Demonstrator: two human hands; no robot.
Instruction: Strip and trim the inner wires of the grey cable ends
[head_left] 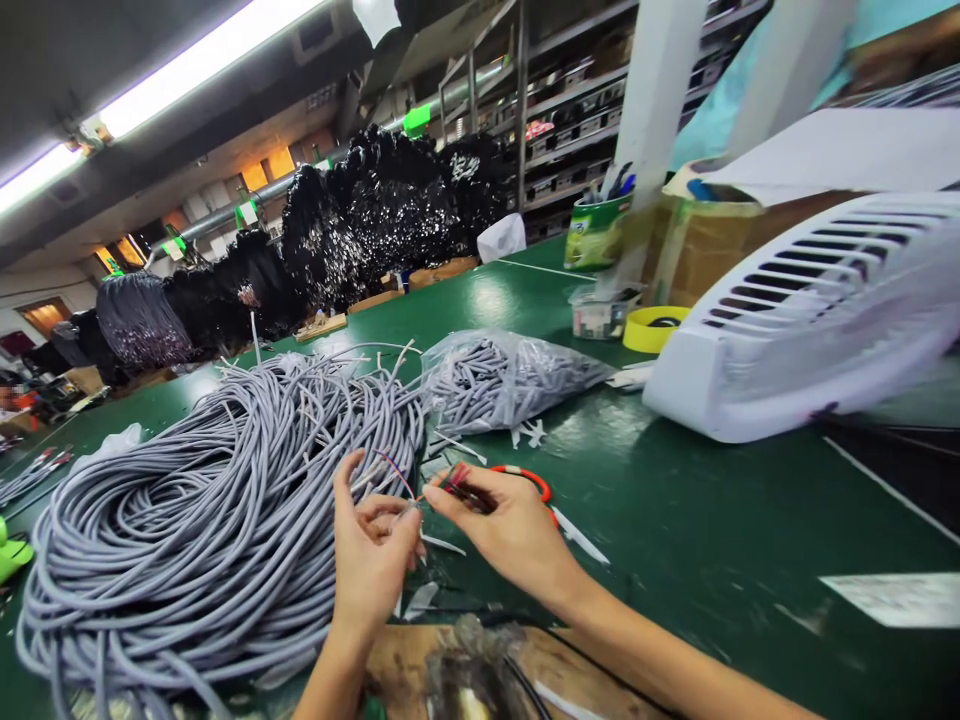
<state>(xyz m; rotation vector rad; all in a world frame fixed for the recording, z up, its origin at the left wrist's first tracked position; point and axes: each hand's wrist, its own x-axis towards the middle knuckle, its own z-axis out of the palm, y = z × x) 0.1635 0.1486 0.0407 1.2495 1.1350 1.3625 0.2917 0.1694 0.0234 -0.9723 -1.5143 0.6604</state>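
Observation:
My left hand pinches thin coloured wires between thumb and fingertips, with its index finger raised. Close to it on the right, my right hand is closed on the same small bunch, where red and green strands show at the fingertips. The fingers hide where the wires run to. A big coiled heap of grey cable lies on the left, right beside my left hand. Scissors with red-orange handles lie on the table, partly behind my right hand.
On the green tabletop lie a clear bag of short grey cable pieces, yellow tape and white scraps. A white fan stands at the right. Black cable bundles are piled behind. A wooden board is at the near edge.

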